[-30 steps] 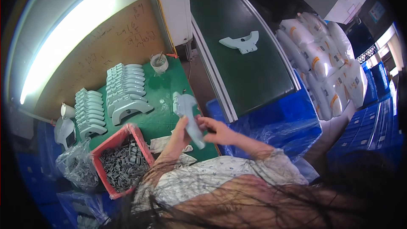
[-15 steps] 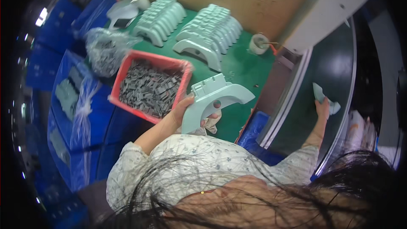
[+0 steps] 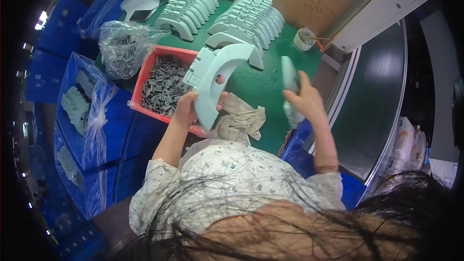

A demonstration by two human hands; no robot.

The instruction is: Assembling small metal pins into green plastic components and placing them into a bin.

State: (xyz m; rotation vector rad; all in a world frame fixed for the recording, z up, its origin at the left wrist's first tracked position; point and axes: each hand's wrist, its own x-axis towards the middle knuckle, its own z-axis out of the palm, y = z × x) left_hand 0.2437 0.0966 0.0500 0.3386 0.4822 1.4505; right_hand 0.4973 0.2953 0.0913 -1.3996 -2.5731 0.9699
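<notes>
My left hand [image 3: 189,108] grips a pale green arch-shaped plastic part [image 3: 216,78] by its lower end, held upright over the edge of a red bin [image 3: 145,81] of small grey pieces. My right hand [image 3: 305,100] holds a pale grey handheld tool [image 3: 290,88] above the green table [image 3: 263,87], just to the right of the part. A beige cloth [image 3: 240,120] lies on the table between my hands.
Two rows of stacked pale green arch parts [image 3: 241,24] stand at the back of the table. A clear bag of grey pieces [image 3: 123,50] lies left of the bin. Blue crates [image 3: 79,111] with bagged parts sit at left. A dark conveyor belt [image 3: 382,96] runs at right. A tape roll [image 3: 304,38] sits near the wall.
My right hand has come back from the conveyor to the table and now holds the grey tool. My left hand has raised the arch part more upright.
</notes>
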